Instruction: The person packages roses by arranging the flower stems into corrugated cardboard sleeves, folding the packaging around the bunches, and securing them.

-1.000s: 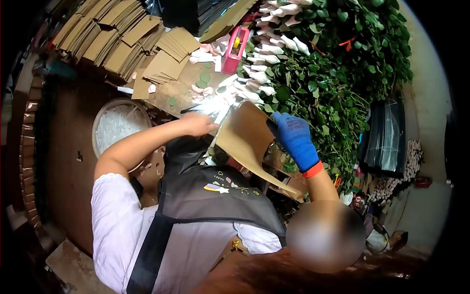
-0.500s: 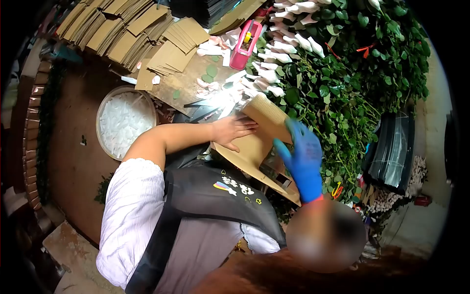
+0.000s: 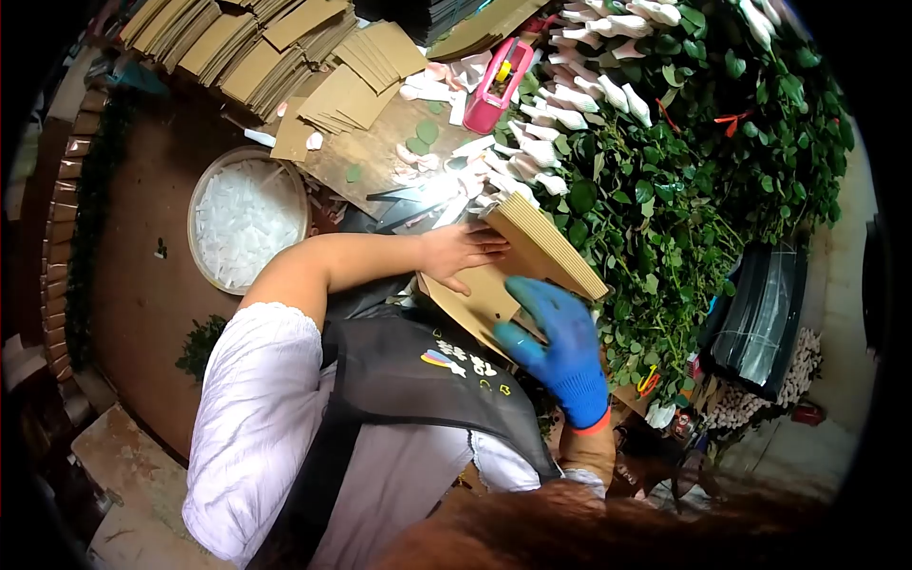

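Observation:
A piece of corrugated cardboard (image 3: 549,245) lies in front of my body, its ribbed strip standing up along the far side. My bare left hand (image 3: 464,255) rests flat on its left end, fingers stretched out. Over its right part is my right hand (image 3: 556,337) in a blue glove, thumb and fingers apart. Whether the glove touches the cardboard I cannot tell. Just beyond the cardboard lie white-wrapped flower heads (image 3: 537,152) with leafy green stems (image 3: 646,218). A pink tape dispenser (image 3: 496,87) stands farther back.
Stacked cardboard pieces (image 3: 237,57) fill the back left. A round tub (image 3: 195,237) of small white pieces stands left of my arm. Dark blades, apparently scissors (image 3: 404,197), lie near the bright spot. Black plastic-wrapped bundles (image 3: 760,318) sit at the right.
My gloved right hand has moved left and nearer my body, from the cardboard's far right edge to above its flat part. My left hand stays on the cardboard. The ribbed strip is more fully in view.

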The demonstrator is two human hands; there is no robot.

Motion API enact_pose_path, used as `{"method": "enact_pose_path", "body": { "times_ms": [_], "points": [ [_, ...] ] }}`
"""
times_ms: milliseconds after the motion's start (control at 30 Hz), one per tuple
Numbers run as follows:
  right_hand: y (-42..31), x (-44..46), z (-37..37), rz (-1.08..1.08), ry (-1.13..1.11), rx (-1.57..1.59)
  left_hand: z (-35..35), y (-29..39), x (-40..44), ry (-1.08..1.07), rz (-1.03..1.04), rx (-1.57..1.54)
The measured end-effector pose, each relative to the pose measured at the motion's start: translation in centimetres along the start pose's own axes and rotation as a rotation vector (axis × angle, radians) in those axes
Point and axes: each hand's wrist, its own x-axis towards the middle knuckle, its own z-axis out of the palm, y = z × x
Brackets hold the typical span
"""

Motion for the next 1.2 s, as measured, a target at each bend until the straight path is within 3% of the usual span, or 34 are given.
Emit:
{"method": "enact_pose_path", "body": {
  "times_ms": [67, 100, 133, 200, 267, 300, 433, 533, 567, 667, 733, 767, 833, 900, 1000, 1100, 1200],
  "points": [
    [-0.6, 0.4, 2.2, 0.326, -0.147, 0.128, -0.3, 0.0, 0.1, 0.011, -0.004, -0.021],
    [1.4, -0.3, 4.4, 0.259, -0.224, 0.033, -0.1, 0.0, 0.0, 0.014, 0.002, -0.005],
    [2.0, 0.5, 5.5, 0.344, -0.491, 0.109, 0.1, -0.1, -0.1, 0.017, 0.006, 0.01],
    [2.1, 0.6, 6.3, 0.348, -0.581, 0.202, 0.6, -0.1, 0.1, 0.03, 0.02, 0.011],
    [-0.7, 0.0, 7.4, 0.129, -0.397, -0.226, 0.7, -0.3, 0.0, 0.041, 0.019, -0.002],
    [-2.0, -0.4, 6.8, 0.038, -0.213, -0.205, 0.9, -0.3, -0.1, 0.088, 0.03, 0.022],
    [-1.6, 0.1, 8.2, 0.166, -0.407, -0.365, 1.4, -0.5, -0.1, 0.074, 0.04, -0.022],
    [0.5, -0.6, 11.4, 0.115, -0.316, -0.426, 1.0, -0.4, 0.0, 0.073, 0.041, 0.053],
    [0.4, -0.7, 11.4, 0.132, -0.333, -0.428, 0.6, -0.1, -0.1, 0.173, 0.063, 0.056],
    [-0.5, -1.1, 10.4, 0.042, 0.019, -0.089, 0.1, -0.1, -0.9, 0.301, 0.022, -0.104],
    [-0.3, -1.4, 10.0, 0.011, 0.144, 0.063, -3.1, -0.8, -2.6, 0.568, -0.189, -0.075],
    [-0.3, -1.5, 10.0, 0.021, 0.176, 0.084, -5.9, -1.6, -3.6, 0.675, -0.311, 0.096],
    [-0.7, -1.2, 9.7, -0.005, 0.258, 0.111, -5.7, -7.2, -7.5, 0.58, -0.724, 0.344],
    [-0.4, -1.1, 10.2, -0.023, 0.2, 0.109, -7.4, -12.1, -9.5, 0.513, -1.159, 0.748],
    [-0.4, -0.6, 10.2, -0.037, 0.181, 0.111, -7.9, -16.1, -12.0, 0.528, -1.294, 0.639],
    [-0.3, -0.6, 10.2, -0.027, 0.186, 0.131, -9.6, -15.5, -11.5, 0.224, -1.355, 0.504],
    [-0.1, -0.8, 10.0, -0.033, 0.208, 0.202, -11.2, -12.0, -10.9, 0.105, -1.465, 0.394]
  ]
}}
